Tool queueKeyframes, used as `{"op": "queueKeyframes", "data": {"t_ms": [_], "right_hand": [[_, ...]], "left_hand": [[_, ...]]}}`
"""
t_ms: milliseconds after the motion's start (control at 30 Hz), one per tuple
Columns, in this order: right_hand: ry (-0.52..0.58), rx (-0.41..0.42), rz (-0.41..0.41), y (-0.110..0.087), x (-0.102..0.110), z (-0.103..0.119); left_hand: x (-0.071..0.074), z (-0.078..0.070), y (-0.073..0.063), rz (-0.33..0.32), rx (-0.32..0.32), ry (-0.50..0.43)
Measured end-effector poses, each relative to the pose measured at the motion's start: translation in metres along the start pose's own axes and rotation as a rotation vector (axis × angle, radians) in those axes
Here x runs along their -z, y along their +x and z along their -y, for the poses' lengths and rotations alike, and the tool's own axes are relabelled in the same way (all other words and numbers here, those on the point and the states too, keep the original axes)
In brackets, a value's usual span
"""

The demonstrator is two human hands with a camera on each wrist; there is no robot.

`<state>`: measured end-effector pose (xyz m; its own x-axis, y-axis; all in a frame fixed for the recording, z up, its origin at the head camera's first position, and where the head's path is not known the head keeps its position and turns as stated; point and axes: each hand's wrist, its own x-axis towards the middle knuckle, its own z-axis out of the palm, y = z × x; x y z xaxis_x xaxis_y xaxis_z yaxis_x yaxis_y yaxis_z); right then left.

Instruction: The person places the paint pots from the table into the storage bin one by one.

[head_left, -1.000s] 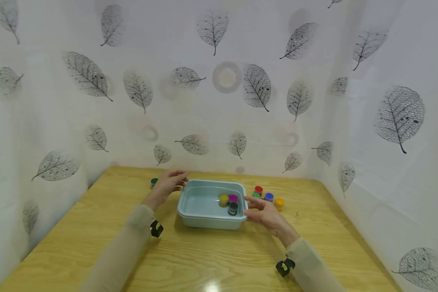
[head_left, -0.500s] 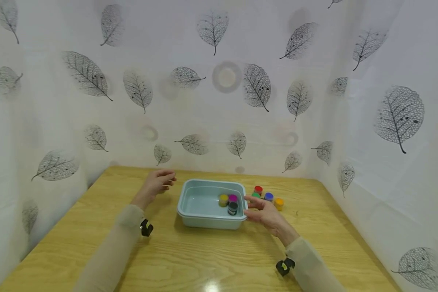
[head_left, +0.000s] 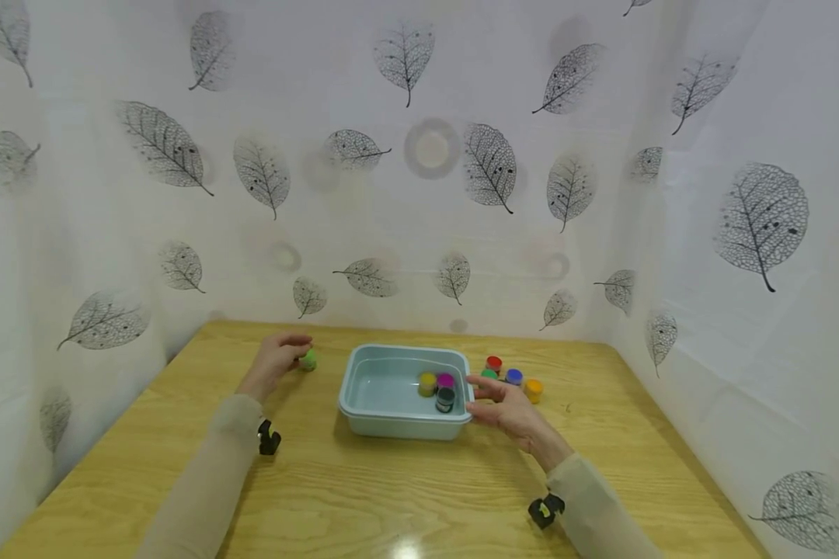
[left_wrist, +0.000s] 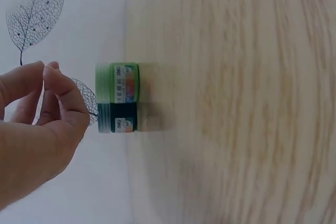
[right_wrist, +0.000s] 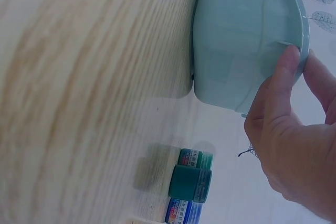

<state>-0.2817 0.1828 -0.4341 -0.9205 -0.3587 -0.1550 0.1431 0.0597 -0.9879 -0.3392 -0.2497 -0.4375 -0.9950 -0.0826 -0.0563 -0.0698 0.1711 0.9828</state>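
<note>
My left hand [head_left: 274,366] is at the left of the table, beside a light green paint jar [head_left: 309,360]. In the left wrist view its thumb and fingertips come together with nothing between them. The light green jar stands against a dark green jar [left_wrist: 123,117], just beyond the fingers. My right hand [head_left: 513,413] pinches the right rim of a pale blue plastic tub [head_left: 405,427], thumb on one side and fingers on the other. Inside the tub are a yellow jar [head_left: 428,382], a magenta jar [head_left: 445,380] and a black-lidded jar [head_left: 445,400].
Right of the tub stand a red jar [head_left: 493,362], a blue jar [head_left: 513,377], an orange jar [head_left: 534,390] and a green jar [head_left: 489,374], close to my right hand. A dark teal jar [right_wrist: 186,182] shows among them. A leaf-print curtain [head_left: 433,202] borders the wooden table.
My left hand has moved left, away from the tub's left rim to the green jars, and lowered slightly. The light green jar has come into sight. My right hand stays at the rim.
</note>
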Motion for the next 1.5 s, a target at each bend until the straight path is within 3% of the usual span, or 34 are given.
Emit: {"op": "queueKeyframes", "data": {"t_ms": [167, 800, 1267, 1500], "right_hand": [[-0.005, 0.005, -0.001, 0.0, 0.0, 0.0], [-0.013, 0.006, -0.007, 0.003, 0.0, -0.001], [-0.01, 0.009, -0.009, 0.004, 0.0, -0.004], [-0.013, 0.011, -0.011, 0.002, 0.0, -0.005]], "left_hand": [[0.005, 0.005, 0.0, -0.017, 0.032, 0.02], [0.008, 0.015, 0.001, 0.02, 0.105, 0.14], [0.001, 0.016, 0.007, 0.14, 0.114, 0.2], [-0.006, 0.015, 0.008, 0.151, 0.118, 0.219]]}}
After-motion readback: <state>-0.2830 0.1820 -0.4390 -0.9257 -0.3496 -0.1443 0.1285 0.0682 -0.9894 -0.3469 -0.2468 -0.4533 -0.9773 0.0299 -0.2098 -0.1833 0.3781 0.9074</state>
